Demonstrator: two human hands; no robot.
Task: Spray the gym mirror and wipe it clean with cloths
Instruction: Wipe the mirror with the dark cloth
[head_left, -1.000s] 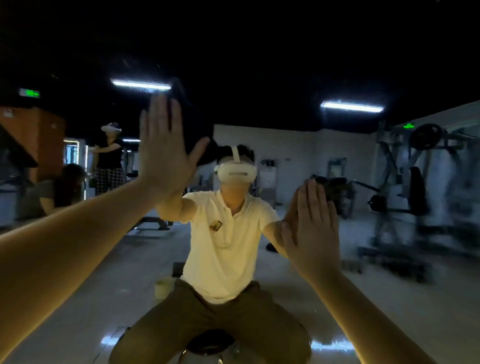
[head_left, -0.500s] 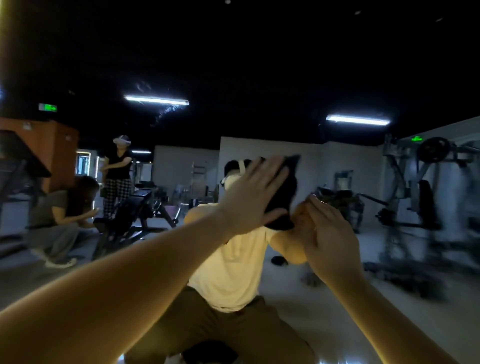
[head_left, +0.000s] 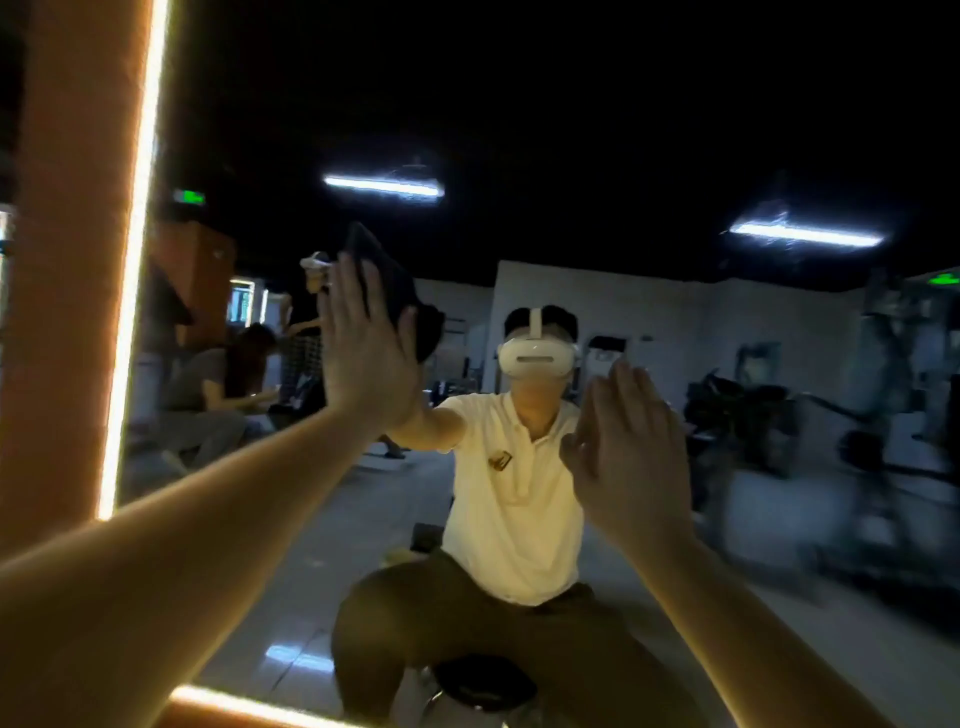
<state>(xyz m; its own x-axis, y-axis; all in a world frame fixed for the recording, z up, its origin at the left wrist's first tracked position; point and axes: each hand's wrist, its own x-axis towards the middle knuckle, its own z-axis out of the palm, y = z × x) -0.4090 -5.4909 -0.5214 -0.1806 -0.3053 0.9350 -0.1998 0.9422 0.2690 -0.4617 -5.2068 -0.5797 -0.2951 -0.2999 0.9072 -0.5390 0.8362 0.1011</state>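
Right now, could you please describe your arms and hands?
The left hand and right hand are bare: no gloves, rings or watch show. The left forearm and right forearm are uncovered; the mirror reflects a white short-sleeved shirt.

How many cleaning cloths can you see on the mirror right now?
1: a dark cloth under the left hand, upper left of the mirror. Another may be hidden behind the flat right hand.

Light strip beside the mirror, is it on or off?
On. The light strip runs up the left edge of the mirror and glows bright white-orange.
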